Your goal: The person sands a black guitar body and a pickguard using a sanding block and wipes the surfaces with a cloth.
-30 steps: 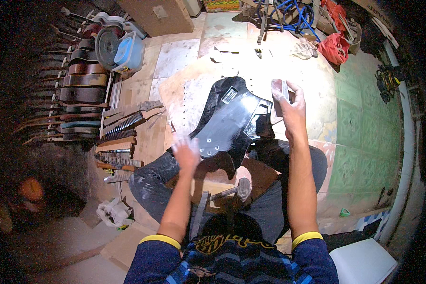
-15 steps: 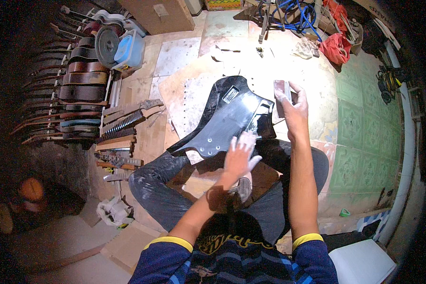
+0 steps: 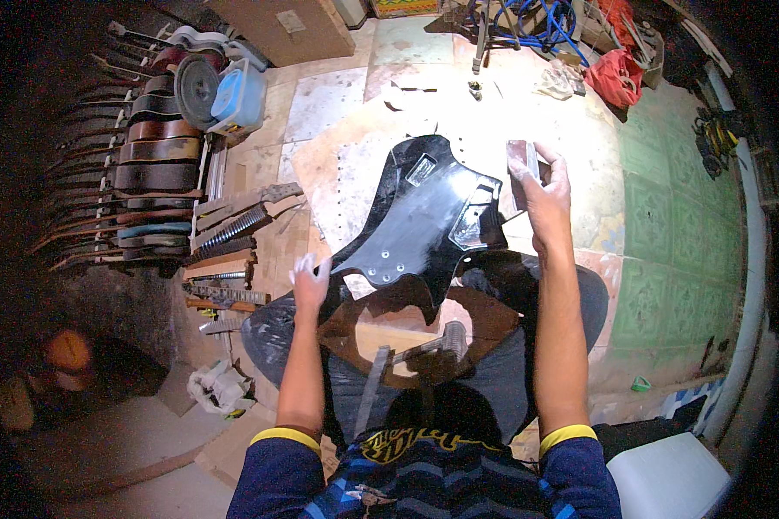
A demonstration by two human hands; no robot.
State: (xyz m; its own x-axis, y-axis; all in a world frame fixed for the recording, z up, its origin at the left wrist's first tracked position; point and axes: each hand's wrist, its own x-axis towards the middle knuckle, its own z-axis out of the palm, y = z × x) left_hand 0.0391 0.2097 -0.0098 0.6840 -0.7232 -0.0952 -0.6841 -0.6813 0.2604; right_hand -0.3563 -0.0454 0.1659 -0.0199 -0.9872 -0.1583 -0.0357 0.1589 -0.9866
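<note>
1. The right hand [image 3: 552, 195] pinches a flat reddish-brown block [image 3: 518, 154] between thumb and fingers; the thumb lies against one face, seemingly so the slab stays steady without the whole palm wrapping it.

2. The left hand [image 3: 309, 281] is bare of any object, its fingers spread, just beside the near left tip of a black guitar body [image 3: 407, 216]. Whether a fingertip touches that edge, I cannot tell.

3. The guitar body lies between the two hands, its wide face up, probably so that both can reach it. Its near right part overlaps the right thigh [image 3: 493, 270], which likely helps prop it; the exact support is hidden.

4. The body's curved right edge runs left of the right hand, a visible gap separating it from the block.

5. Beyond and right of the right hand, pale lit floor [image 3: 580, 186] leads to green tiles [image 3: 675, 233], giving that arm sideways room.

6. Left of the left hand, guitar necks [image 3: 234, 227] lie near, so room looks tighter there.
</note>
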